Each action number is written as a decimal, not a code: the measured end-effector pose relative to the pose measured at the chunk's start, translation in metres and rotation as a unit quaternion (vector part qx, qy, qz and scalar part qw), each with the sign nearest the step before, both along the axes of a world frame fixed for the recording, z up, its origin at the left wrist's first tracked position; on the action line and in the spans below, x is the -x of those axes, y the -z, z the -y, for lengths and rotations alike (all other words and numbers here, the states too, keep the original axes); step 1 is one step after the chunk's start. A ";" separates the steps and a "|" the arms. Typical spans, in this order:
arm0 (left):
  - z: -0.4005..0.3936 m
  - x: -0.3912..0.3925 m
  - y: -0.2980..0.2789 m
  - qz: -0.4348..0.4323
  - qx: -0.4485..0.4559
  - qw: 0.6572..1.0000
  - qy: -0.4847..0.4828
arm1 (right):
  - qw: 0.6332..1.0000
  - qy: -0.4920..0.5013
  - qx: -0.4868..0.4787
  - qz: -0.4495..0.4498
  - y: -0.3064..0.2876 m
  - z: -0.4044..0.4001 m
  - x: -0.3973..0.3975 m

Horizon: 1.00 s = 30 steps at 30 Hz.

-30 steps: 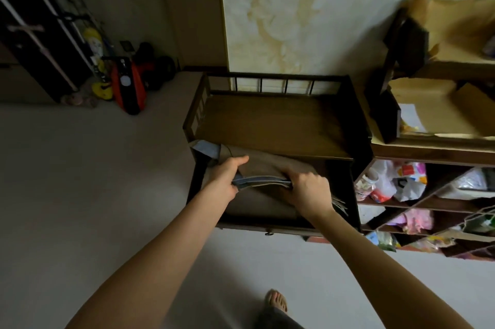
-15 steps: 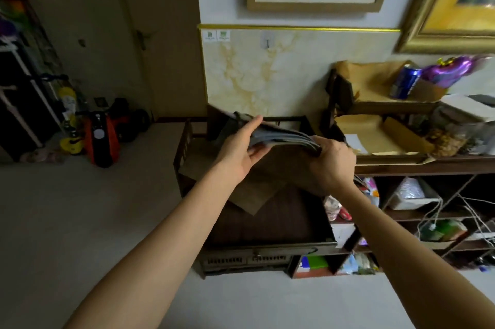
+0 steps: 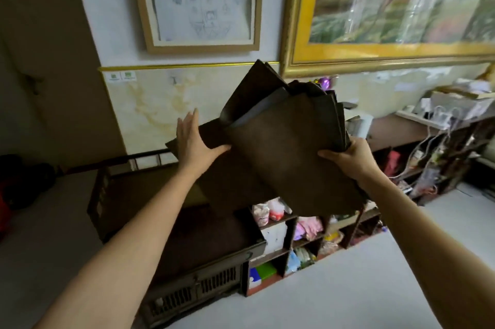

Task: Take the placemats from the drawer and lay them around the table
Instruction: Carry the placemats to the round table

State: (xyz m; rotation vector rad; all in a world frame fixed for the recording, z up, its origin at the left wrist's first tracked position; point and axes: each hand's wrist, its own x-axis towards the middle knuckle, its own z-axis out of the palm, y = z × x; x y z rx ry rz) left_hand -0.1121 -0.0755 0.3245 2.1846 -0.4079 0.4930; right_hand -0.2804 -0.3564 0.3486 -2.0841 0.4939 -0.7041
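A stack of dark brown placemats (image 3: 284, 152) hangs in the air in front of me, fanned apart at its top edge, with a grey sheet showing between the brown ones. My right hand (image 3: 348, 157) grips the stack at its right edge, thumb on the front. With straight fingers and the thumb under the front mats, my left hand (image 3: 195, 141) lies flat against the stack's left side. Below the mats stands the open dark wooden drawer (image 3: 203, 256), pulled out of the low cabinet (image 3: 107, 194).
Right of the drawer, open shelf cubbies (image 3: 300, 232) hold packets and bags. A cluttered counter (image 3: 428, 120) with cables runs along the right wall. Two framed pictures (image 3: 203, 2) hang on the wall ahead. The pale floor (image 3: 334, 288) lies below.
Both hands have lifted the placemats out of the drawer and raised them up and to the right. My left hand has opened flat against the stack. The view has tilted up.
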 end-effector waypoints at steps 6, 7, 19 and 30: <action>0.110 0.021 0.018 -0.137 -0.218 0.961 0.101 | 0.995 0.068 0.052 -0.043 0.012 0.087 0.077; 0.126 0.034 0.026 -0.183 -0.207 0.952 0.133 | 0.994 0.084 0.047 -0.046 0.015 0.100 0.093; 0.307 0.197 0.054 -0.377 0.066 0.851 0.360 | 0.960 0.269 0.006 -0.083 0.070 0.237 0.229; 0.501 0.222 0.045 -0.354 0.120 0.845 0.382 | 0.907 0.387 -0.155 -0.058 0.115 0.340 0.274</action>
